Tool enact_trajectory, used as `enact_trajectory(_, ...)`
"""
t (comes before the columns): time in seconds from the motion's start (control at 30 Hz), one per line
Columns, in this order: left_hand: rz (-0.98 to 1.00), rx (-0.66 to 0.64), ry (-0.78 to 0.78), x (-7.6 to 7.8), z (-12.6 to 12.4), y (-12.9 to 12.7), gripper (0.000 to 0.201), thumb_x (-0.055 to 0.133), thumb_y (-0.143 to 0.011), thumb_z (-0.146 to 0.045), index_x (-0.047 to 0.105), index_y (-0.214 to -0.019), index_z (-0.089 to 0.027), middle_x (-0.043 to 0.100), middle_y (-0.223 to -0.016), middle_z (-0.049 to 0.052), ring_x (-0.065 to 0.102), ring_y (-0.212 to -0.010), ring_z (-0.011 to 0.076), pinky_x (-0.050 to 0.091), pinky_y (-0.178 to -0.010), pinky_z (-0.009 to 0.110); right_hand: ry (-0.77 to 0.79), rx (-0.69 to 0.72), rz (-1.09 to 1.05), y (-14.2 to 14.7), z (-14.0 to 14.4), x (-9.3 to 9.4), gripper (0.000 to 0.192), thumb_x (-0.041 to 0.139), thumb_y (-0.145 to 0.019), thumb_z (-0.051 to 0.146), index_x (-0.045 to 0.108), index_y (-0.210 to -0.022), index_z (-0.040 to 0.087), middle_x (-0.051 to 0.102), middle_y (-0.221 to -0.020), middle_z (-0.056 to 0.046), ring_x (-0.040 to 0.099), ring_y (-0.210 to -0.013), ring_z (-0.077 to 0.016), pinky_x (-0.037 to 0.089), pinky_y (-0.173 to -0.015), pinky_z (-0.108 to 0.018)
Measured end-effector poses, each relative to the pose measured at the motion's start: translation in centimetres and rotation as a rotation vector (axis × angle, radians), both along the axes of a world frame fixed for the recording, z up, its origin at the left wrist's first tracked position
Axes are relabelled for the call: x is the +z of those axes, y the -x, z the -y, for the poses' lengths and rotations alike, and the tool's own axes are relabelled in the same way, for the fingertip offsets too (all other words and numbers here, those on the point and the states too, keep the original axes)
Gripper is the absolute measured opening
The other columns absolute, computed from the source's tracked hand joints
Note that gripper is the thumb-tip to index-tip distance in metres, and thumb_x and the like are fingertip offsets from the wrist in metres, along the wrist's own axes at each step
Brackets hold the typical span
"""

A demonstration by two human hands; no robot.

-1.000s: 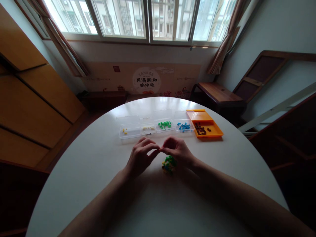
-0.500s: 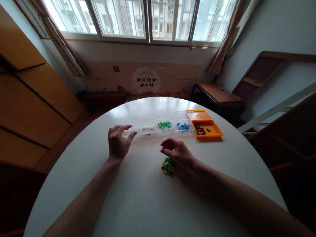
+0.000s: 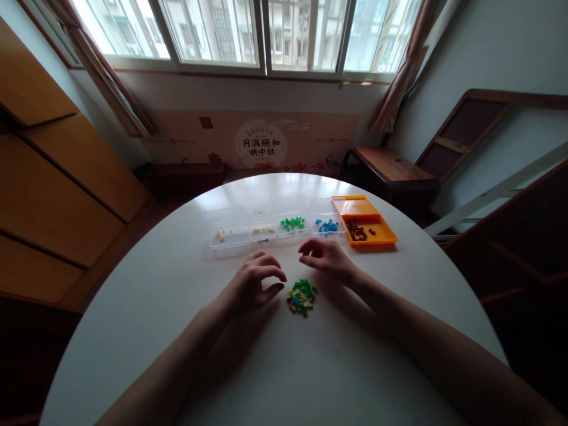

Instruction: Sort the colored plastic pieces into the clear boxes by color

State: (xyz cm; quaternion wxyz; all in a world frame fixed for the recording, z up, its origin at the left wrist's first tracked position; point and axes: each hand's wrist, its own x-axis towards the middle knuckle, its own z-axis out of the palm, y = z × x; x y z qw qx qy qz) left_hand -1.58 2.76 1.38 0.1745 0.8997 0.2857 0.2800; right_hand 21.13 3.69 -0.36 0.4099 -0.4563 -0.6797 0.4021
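A small pile of green, yellow, cream and blue toy bricks (image 3: 302, 297) lies on the white table. My left hand (image 3: 255, 281) hovers just left of the pile, thumb and index finger apart, with nothing visible between them. Beyond the pile and a little to its right is my right hand (image 3: 331, 259). Its fingers are curled, and the thumb and index tips are close together; whatever may be between them is too small to see. Farther back, a clear box (image 3: 231, 241) holds a few yellow bricks.
To the right of that box stand clear boxes with cream bricks (image 3: 262, 229), green bricks (image 3: 293, 223) and blue bricks (image 3: 327, 227). An orange box (image 3: 384, 236) with dark brown bricks is at the row's right end. The round white table (image 3: 146, 319) curves away toward the window.
My left hand has moved right and nearer, from the box of yellow bricks to beside the pile. My right hand has shifted slightly away from the pile, uncovering more of it.
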Motion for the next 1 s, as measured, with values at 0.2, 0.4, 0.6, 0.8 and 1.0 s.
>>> enact_trajectory(0.2, -0.062, -0.054, 0.035, -0.7, 0.2, -0.5, 0.009, 0.065, -0.078, -0.017, 0.070, -0.080, -0.024, 0.065, -0.084, 0.003, 0.053, -0.083, 0.0177, 0.044, -0.079, 0.033, -0.017, 0.002, 0.034, 0.3, 0.2, 0.1, 0.013, 0.067, -0.073, 0.024, 0.066, -0.082, 0.015, 0.062, -0.068, 0.000, 0.051, -0.059, -0.0091, 0.041, -0.056, -0.022)
enact_trajectory(0.4, -0.077, -0.056, 0.042, -0.8, 0.2, -0.4, 0.013, 0.064, -0.076, -0.013, 0.070, -0.079, -0.024, 0.065, -0.085, 0.002, 0.052, -0.084, 0.0174, 0.042, -0.081, 0.033, -0.016, 0.002, 0.071, 0.5, 0.4, 0.0, 0.011, 0.067, -0.074, 0.023, 0.067, -0.081, 0.014, 0.062, -0.068, 0.000, 0.050, -0.059, -0.0088, 0.040, -0.055, -0.021)
enact_trajectory(0.6, -0.090, -0.025, 0.037, -0.3, 0.3, -0.1, 0.017, 0.059, -0.071, -0.007, 0.066, -0.075, -0.022, 0.064, -0.084, 0.001, 0.052, -0.083, 0.0167, 0.043, -0.082, 0.031, -0.108, 0.118, 0.165, 0.7, 1.0, 0.5, 0.007, 0.066, -0.074, 0.016, 0.070, -0.080, 0.015, 0.060, -0.065, 0.002, 0.047, -0.056, -0.0071, 0.038, -0.055, -0.019)
enact_trajectory(0.8, -0.093, 0.010, 0.059, -0.3, 0.1, 0.3, 0.016, 0.054, -0.071, -0.007, 0.064, -0.073, -0.020, 0.062, -0.082, 0.002, 0.052, -0.083, 0.0164, 0.044, -0.082, 0.030, -0.235, 0.378, 0.381, 1.2, 2.2, 1.1, 0.021, 0.063, -0.071, 0.007, 0.072, -0.085, 0.018, 0.064, -0.080, -0.001, 0.057, -0.067, -0.0092, 0.042, -0.065, -0.019)
enact_trajectory(1.0, -0.084, 0.016, 0.075, -0.3, 0.1, 0.3, 0.016, 0.054, -0.072, -0.007, 0.064, -0.073, -0.020, 0.062, -0.082, 0.002, 0.052, -0.084, 0.0167, 0.044, -0.083, 0.030, -0.241, 0.376, 0.505, 1.7, 2.7, 1.6, 0.017, 0.062, -0.071, 0.007, 0.071, -0.082, 0.017, 0.063, -0.078, -0.002, 0.057, -0.067, -0.0106, 0.040, -0.063, -0.019)
